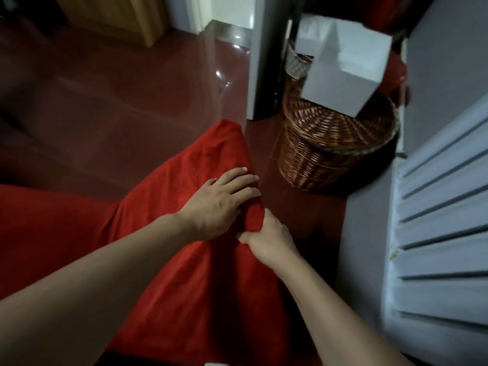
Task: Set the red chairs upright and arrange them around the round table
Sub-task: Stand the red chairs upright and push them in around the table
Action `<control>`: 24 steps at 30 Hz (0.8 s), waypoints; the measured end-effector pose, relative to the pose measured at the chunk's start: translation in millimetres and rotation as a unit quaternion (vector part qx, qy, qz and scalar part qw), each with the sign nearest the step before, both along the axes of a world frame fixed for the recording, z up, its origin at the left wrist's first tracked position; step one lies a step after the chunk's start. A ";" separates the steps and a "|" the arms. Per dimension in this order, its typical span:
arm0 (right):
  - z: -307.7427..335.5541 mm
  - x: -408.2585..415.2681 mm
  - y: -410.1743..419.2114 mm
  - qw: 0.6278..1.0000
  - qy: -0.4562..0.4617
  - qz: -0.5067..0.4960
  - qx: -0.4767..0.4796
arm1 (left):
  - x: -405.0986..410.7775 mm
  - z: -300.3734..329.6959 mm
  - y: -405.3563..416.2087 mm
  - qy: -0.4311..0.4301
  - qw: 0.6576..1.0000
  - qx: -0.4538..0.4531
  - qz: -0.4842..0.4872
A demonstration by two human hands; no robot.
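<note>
While the red fabric-covered chair (184,212) lies tipped across the lower left and centre of the frame on the glossy dark red floor (118,88), both hands sit on its right-hand edge. Left hand (219,202), centre frame, lies flat with fingers straight, pressing the cover, gripping nothing. Right hand (266,233), just right of it, is clenched round a bunched fold at the chair's edge. Round table not in view.

Risks, as I judge them: the right hand grips cloth, can't tell if frame is under it, so on a lift the cover could slide or pull loose. Floor looks slick, so legs may skid. Right of centre, the brown woven wicker basket (335,146) sits near the chair edge, white cardboard box (346,70) perched on its lid; a swinging chair could knock both. Far right, the pale slatted panel (443,207) narrows the space
</note>
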State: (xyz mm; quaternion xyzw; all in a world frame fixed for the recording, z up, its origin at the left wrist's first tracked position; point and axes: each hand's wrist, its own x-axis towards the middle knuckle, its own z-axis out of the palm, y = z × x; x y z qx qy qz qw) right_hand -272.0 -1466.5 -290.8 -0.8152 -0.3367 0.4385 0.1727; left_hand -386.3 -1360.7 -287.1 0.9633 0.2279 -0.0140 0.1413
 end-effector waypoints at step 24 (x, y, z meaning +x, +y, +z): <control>195.4 -313.9 118.6 0.960 0.172 0.218 0.036 | -309.7 223.3 18.2 0.000 0.882 -0.054 0.468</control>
